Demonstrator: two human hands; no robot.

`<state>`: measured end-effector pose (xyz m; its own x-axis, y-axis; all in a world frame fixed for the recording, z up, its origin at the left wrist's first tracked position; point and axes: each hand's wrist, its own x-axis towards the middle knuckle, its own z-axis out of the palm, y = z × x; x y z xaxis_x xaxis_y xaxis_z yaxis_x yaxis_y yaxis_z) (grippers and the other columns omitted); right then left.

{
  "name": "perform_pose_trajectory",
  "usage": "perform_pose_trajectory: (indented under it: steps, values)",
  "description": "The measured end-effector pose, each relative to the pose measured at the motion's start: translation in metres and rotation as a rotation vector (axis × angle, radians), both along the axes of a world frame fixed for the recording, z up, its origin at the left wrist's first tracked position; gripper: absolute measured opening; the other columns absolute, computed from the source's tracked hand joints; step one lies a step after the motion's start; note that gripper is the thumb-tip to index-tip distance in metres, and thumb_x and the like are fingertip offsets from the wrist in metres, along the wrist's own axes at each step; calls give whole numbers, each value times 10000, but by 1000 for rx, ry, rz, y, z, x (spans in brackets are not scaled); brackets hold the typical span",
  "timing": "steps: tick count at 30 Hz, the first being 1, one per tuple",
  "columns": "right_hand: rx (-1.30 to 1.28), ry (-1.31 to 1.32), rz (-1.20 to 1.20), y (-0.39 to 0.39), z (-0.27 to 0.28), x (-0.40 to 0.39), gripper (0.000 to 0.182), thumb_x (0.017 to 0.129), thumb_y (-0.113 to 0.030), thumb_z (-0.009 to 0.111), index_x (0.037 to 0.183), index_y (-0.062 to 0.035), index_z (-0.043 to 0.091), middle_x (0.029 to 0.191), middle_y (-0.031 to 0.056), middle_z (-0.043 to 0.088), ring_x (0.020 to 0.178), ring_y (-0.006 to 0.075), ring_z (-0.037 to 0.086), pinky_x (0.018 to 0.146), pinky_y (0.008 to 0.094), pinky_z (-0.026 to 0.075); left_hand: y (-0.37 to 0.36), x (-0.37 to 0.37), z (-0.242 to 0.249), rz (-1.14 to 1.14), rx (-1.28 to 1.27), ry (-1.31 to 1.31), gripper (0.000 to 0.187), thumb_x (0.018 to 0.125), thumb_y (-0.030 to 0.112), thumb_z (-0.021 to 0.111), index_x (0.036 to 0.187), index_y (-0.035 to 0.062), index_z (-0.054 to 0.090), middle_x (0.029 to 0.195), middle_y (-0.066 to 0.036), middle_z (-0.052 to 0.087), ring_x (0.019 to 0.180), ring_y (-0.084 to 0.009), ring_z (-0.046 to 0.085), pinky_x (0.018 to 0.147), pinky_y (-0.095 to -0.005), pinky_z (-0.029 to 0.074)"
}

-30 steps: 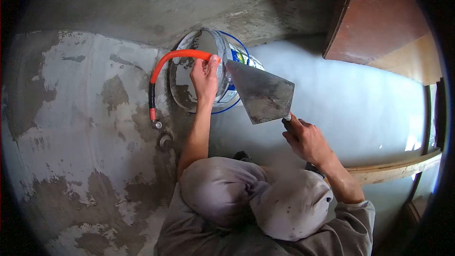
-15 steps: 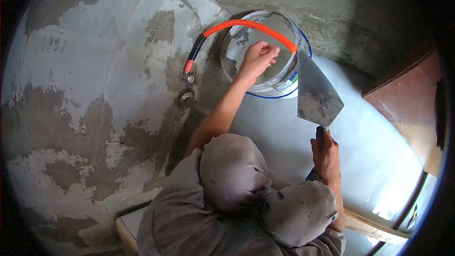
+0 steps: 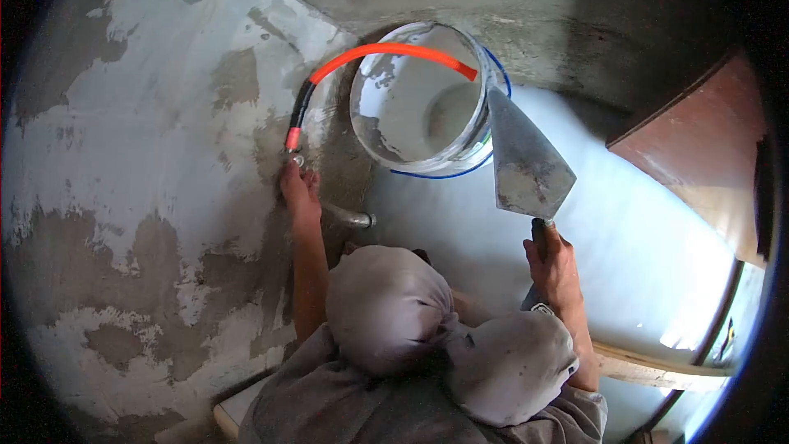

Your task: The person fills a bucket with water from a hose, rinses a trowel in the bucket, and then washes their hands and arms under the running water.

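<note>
My right hand (image 3: 555, 267) is closed round the dark handle of a pointed trowel (image 3: 530, 164). Its grey, stained blade points up and away from me, with the tip beside the bucket's rim. My left hand (image 3: 301, 191) is at the wall, its fingers closed on a small metal tap (image 3: 297, 160). From this tap an orange hose (image 3: 394, 48), with a black section near the tap, arches over a white bucket (image 3: 370, 138). The hose's free end hangs over the bucket's mouth. Greyish residue coats the inside of the bucket.
A patchy, plaster-smeared wall (image 3: 99, 173) rises on the left. Below the tap, a metal pipe stub (image 3: 355, 218) sticks out. A reddish-brown panel (image 3: 699, 148) leans at the right, and a wooden board (image 3: 657, 366) lies at lower right.
My left hand has moved from over the bucket, left and down, to the tap. The trowel stays in my right hand. The whole view has shifted slightly.
</note>
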<state>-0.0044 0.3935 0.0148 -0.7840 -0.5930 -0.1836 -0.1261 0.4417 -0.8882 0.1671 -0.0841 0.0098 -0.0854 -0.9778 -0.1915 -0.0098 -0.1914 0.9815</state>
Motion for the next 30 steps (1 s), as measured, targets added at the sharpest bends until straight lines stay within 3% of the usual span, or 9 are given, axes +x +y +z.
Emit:
perform_pose_trajectory:
  steps: [4,7,16,19,30]
  values:
    - [20,-8,-10,-2,-1,2,351,869,-17,643,1201,33,539,965,263,662,869,466,647,718,490,521,6,-7,2,-108,12,255,356,1024,234,554,1245,-40,495,1053,-121,635,975,-237,660,872,-327,579]
    - [12,44,-28,-2,-8,5,355,866,-9,645,1203,35,544,965,266,663,846,462,653,701,485,524,1,-6,3,1,62,179,345,1032,272,538,1215,-20,533,1074,-152,643,939,-229,663,852,-335,588]
    - [-46,79,-14,-2,-4,4,339,874,5,640,1194,51,536,952,285,658,830,459,658,697,452,527,-7,0,-3,-26,101,260,275,1007,210,590,1149,-25,574,993,-108,658,908,-198,668,815,-294,582]
    - [-27,39,-9,1,-7,4,337,879,1,637,1197,51,536,940,284,657,819,459,657,699,448,524,-14,2,-8,-50,116,313,298,1015,213,567,1145,-54,552,1027,-143,656,906,-217,671,816,-314,604]
    - [32,-16,-31,-2,0,3,356,879,3,633,1217,53,535,916,278,662,809,455,661,704,443,523,-8,4,-8,-125,95,520,299,1033,162,512,1180,-98,516,1069,-183,639,982,-246,665,906,-356,587]
